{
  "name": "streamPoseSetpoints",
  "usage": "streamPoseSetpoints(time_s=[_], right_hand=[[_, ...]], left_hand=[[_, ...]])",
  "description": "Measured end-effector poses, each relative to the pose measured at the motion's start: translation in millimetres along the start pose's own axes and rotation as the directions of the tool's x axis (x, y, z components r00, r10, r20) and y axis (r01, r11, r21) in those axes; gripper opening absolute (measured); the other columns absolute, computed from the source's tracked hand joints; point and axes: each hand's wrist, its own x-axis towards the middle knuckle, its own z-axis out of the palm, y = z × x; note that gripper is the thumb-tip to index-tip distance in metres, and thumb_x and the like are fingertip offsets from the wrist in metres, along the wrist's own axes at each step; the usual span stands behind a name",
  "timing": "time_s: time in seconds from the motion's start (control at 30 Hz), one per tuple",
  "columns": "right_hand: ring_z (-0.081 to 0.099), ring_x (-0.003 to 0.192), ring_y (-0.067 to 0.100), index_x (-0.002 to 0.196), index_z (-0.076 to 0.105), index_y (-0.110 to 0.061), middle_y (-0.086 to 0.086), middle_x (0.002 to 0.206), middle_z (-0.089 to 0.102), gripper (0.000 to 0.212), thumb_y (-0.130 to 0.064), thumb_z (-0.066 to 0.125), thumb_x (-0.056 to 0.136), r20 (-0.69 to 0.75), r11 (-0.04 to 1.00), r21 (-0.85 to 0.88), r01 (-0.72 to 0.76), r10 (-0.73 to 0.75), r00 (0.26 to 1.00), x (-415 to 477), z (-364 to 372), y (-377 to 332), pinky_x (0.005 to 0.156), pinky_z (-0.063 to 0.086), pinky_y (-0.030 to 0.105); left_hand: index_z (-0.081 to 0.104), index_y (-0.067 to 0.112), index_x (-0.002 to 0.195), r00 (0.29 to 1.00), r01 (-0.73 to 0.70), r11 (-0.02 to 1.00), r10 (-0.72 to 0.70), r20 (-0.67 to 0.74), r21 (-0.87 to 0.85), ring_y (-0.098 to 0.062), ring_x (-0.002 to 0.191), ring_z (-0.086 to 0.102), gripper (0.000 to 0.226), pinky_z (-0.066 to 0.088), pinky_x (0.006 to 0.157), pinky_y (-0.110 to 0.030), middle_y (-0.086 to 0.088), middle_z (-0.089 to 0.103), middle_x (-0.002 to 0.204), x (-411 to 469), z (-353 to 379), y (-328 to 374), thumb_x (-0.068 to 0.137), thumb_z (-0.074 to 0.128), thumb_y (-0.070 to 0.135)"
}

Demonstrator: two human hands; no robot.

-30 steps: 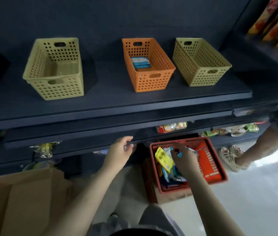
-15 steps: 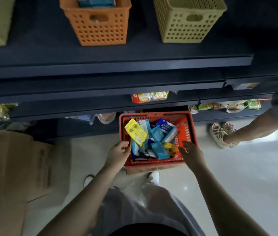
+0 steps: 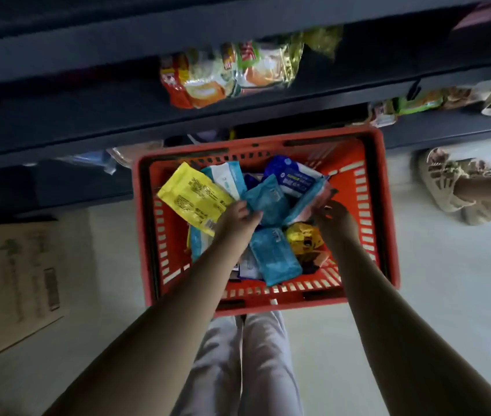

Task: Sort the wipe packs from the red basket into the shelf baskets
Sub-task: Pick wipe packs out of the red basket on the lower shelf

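Red plastic, slotted along its walls, is framing the job: the red basket is sitting on the floor below the shelving, and I am looking straight down into a loose heap of wipe packs. I am reading this as the picking step.

The left hand is curling thumb and fingers round the near corner of a teal pack in the middle of the heap. The right hand is reaching with bent fingers at the edge of a pale blue pack nearer the right wall; whether it is actually pinching it, I cannot tell.

A yellow pack is leaning toward the far-left corner, a dark blue pack is lying by the far wall, and a second teal pack is lying toward the near edge. All are flat, soft pillows of crinkled film, likely slippery and yielding.

The shelf baskets are sitting out of view, so I am judging that the next move calls for a firm pinch, a lift clear of the rim, and a look upward for the matching basket.
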Motion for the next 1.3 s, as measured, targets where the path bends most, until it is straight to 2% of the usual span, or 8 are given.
streamPoseSetpoints(time_s=[0.13,0.43,0.63,0.87,1.03,1.17,1.23,1.3], right_hand=[[0.065,0.105,0.027,0.123,0.059,-0.018,0.006,0.115,0.069,0.043,-0.040,0.064,0.087,-0.043,0.940,0.290,-0.180,0.200,0.979,28.6,28.8,17.0,0.089,0.052,0.038],[0.070,0.085,0.023,0.116,0.061,-0.017,0.007,0.104,0.070,0.042,-0.031,0.076,0.079,0.021,0.795,0.566,-0.219,0.252,0.967,26.8,39.8,38.3,0.066,0.057,0.033],[0.070,0.085,0.017,0.112,0.058,-0.020,0.001,0.100,0.070,0.037,-0.028,0.076,0.081,0.003,0.729,0.667,-0.153,0.203,0.979,19.5,30.3,33.4,0.067,0.058,0.033],[0.070,0.095,0.030,0.106,0.058,-0.012,0.014,0.103,0.071,0.036,-0.026,0.078,0.079,-0.059,0.600,0.800,-0.012,0.098,0.993,-25.6,-14.7,11.0,0.081,0.058,0.046],[0.066,0.104,0.036,0.114,0.062,-0.005,0.017,0.111,0.070,0.032,-0.018,0.071,0.085,0.017,0.548,0.836,0.034,-0.087,0.996,-117.7,-80.2,-47.3,0.093,0.050,0.058],[0.067,0.098,0.028,0.102,0.065,-0.013,0.009,0.102,0.071,0.015,-0.017,0.068,0.088,0.025,0.551,0.829,0.096,-0.209,0.978,-203.0,-119.1,-96.3,0.091,0.052,0.055],[0.068,0.094,0.025,0.103,0.064,-0.016,0.005,0.100,0.072,0.012,-0.016,0.064,0.091,0.021,0.553,0.820,0.150,-0.290,0.957,-234.8,-127.7,-117.5,0.080,0.057,0.045],[0.071,0.087,0.021,0.103,0.063,-0.018,0.004,0.097,0.072,0.010,-0.015,0.060,0.094,0.012,0.558,0.806,0.199,-0.351,0.936,-261.8,-129.7,-143.6,0.069,0.058,0.036]], left_hand=[[0.068,0.022,0.086,0.974,0.067,0.987,-0.096,-0.206,-0.144,-0.023,0.087,0.069,0.029,0.057,0.080,-0.045,-0.001,0.074,0.091,35.4,26.7,-24.3,0.070,0.068,0.046],[0.068,0.014,0.093,0.945,0.012,0.979,-0.077,-0.317,-0.201,-0.018,0.086,0.067,0.027,0.051,0.059,-0.027,-0.002,0.070,0.095,31.4,46.8,-24.6,0.081,0.070,0.039],[0.065,0.029,0.091,0.945,-0.009,0.986,-0.046,-0.324,-0.166,-0.019,0.094,0.064,0.028,0.055,0.079,-0.040,0.003,0.068,0.099,30.3,55.4,-13.0,0.075,0.070,0.051],[0.060,0.017,0.096,0.956,-0.147,0.912,0.031,-0.292,-0.382,-0.010,0.087,0.065,0.016,0.052,0.076,-0.025,0.006,0.068,0.090,-19.4,15.2,10.7,0.089,0.068,0.028],[0.060,0.013,0.107,0.984,-0.115,0.732,-0.009,-0.178,-0.671,-0.028,0.101,0.067,0.020,0.059,0.071,-0.036,-0.011,0.068,0.112,-115.2,-60.6,52.3,0.092,0.063,0.025],[0.058,0.025,0.104,0.987,-0.143,0.644,0.034,-0.159,-0.751,-0.019,0.097,0.068,0.009,0.057,0.074,-0.038,-0.001,0.068,0.110,-203.7,-118.2,76.5,0.098,0.052,0.030],[0.057,0.027,0.100,0.980,-0.190,0.604,0.067,-0.189,-0.774,-0.016,0.090,0.069,0.009,0.057,0.066,-0.033,0.002,0.069,0.107,-236.9,-142.7,86.8,0.100,0.049,0.030],[0.055,0.024,0.111,0.974,-0.223,0.567,0.092,-0.208,-0.793,-0.019,0.098,0.068,0.017,0.058,0.075,-0.040,0.001,0.067,0.115,-263.5,-171.4,95.9,0.101,0.045,0.032]])
